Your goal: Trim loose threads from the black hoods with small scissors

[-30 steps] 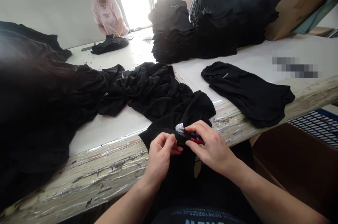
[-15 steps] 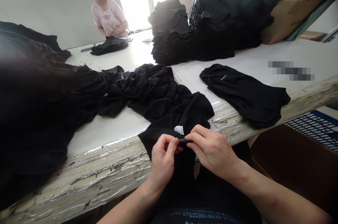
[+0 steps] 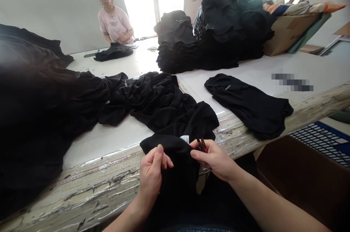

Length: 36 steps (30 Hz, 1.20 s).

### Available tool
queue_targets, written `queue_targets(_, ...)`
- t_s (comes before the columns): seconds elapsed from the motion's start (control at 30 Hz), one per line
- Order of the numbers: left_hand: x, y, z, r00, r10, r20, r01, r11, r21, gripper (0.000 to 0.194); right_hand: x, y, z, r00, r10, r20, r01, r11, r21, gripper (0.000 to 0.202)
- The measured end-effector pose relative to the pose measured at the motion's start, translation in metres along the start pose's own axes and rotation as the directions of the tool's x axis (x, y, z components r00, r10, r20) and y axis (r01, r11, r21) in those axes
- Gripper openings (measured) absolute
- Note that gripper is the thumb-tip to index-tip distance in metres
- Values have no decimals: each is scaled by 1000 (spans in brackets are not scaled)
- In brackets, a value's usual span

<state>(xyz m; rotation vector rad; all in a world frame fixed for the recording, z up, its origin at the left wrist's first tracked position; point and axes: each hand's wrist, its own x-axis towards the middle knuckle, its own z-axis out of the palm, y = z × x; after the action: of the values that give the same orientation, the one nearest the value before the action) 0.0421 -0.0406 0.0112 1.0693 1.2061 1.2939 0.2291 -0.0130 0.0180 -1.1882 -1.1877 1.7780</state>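
Note:
A black garment [image 3: 175, 153] hangs over the table's near edge in front of me, its upper part bunched on the tabletop. A small white label [image 3: 185, 139] shows on it, close to my right hand. My left hand [image 3: 151, 171] is closed, thumb against curled fingers, pinching the garment's edge. With thumb and forefinger, my right hand [image 3: 217, 159] pinches the same edge farther right. Tucked in that right hand is a pair of thread snips [image 3: 201, 145], dark blades pointing up, with a bit of red at the handle.
More black garments [image 3: 41, 115] heap up on the left. A folded black garment [image 3: 248, 106] lies to the right on the table [image 3: 101, 148]. Behind stand tall black stacks [image 3: 177, 49] and a cardboard box [image 3: 291, 33]. Across the table is a person [image 3: 116, 24]. A blue crate [image 3: 322, 144] sits lower right.
My hands were close together on the garment's edge; now they are apart, the left one farther left. The thread snips now show in my right hand. The view has tilted up slightly.

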Motion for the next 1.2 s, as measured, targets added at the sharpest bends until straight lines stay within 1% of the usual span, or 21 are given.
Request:
queue_targets(0.1, -3, 5, -6, 999, -25, 21, 24, 998, 51, 38, 1, 0, -3, 998, 57, -7, -55, 992, 116, 32)
queue_targets(0.2, -8, 5, -9, 989, -132, 72, 124, 986, 113, 26, 2, -2, -5, 998, 59, -8, -57, 990, 128, 31)
queue_targets(0.27, -10, 2, -10, 970, -214, 111, 200, 972, 127, 36, -1, -2, -3, 1000, 7, -30, -6, 998, 55, 26)
queue_targets(0.33, -10, -3, -13, 956, -273, 103, 266, 961, 77, 51, -8, -1, 3, 985, -154, -73, 141, 978, -154, 16)
queue_targets(0.37, -9, -5, -16, 951, -299, 77, 298, 954, 25, 55, -13, -1, 7, 964, -267, -24, 247, 920, -303, 13)
queue_targets(0.4, -7, -5, -19, 946, -323, 41, 324, 946, -30, 57, -19, -1, 11, 928, -361, 97, 365, 818, -445, 14)
queue_targets(0.43, -5, -5, -24, 936, -351, 3, 350, 934, -75, 58, -24, -2, 15, 876, -400, 268, 480, 688, -544, 20)
queue_targets(0.47, -4, -4, -29, 924, -380, -34, 375, 922, -97, 60, -27, -4, 17, 814, -387, 433, 580, 564, -588, 25)
queue_targets(0.5, -2, -2, -35, 912, -403, -70, 397, 914, -88, 61, -28, -8, 17, 760, -363, 540, 649, 475, -595, 29)
queue_targets(0.53, -1, 1, -42, 903, -417, -99, 415, 909, -46, 63, -26, -13, 14, 736, -368, 569, 677, 428, -599, 28)
queue_targets(0.57, -1, 3, -48, 898, -422, -121, 428, 904, 24, 63, -20, -20, 8, 748, -419, 515, 662, 418, -622, 24)
queue_targets(0.63, -3, 4, -58, 897, -424, -125, 441, 878, 187, 58, 2, -35, -11, 779, -585, 226, 550, 464, -695, 16)
queue_targets(0.67, -5, 3, -61, 896, -431, -111, 445, 859, 253, 55, 17, -43, -23, 772, -633, 54, 460, 498, -735, 14)
queue_targets(0.7, -7, 1, -62, 890, -445, -97, 452, 841, 295, 51, 33, -48, -35, 738, -667, -102, 354, 511, -783, 14)
queue_targets(0.73, -8, -2, -62, 885, -458, -90, 461, 829, 317, 49, 50, -52, -46, 715, -676, -178, 254, 489, -834, 14)
queue_targets(0.8, -9, -8, -59, 883, -461, -91, 466, 834, 296, 46, 79, -53, -63, 758, -631, -165, 104, 367, -924, 22)
queue_targets(0.87, -5, -8, -56, 900, -424, -101, 435, 881, 184, 43, 100, -47, -73, 814, -567, -125, 69, 307, -949, 26)
queue_targets(0.93, 3, 0, -58, 923, -368, -111, 372, 928, 16, 40, 110, -41, -76, 841, -531, -104, 71, 298, -952, 18)
queue_targets(1.0, 12, 13, -64, 939, -322, -120, 308, 944, -120, 38, 109, -43, -79, 835, -540, -104, 75, 299, -951, 8)
queue_targets(1.07, 21, 27, -70, 947, -298, -118, 274, 944, -182, 35, 103, -52, -82, 805, -580, -126, 86, 324, -942, 6)
queue_targets(1.2, 32, 43, -73, 958, -273, -83, 243, 933, -264, 27, 88, -72, -90, 742, -624, -246, 112, 476, -872, 8)
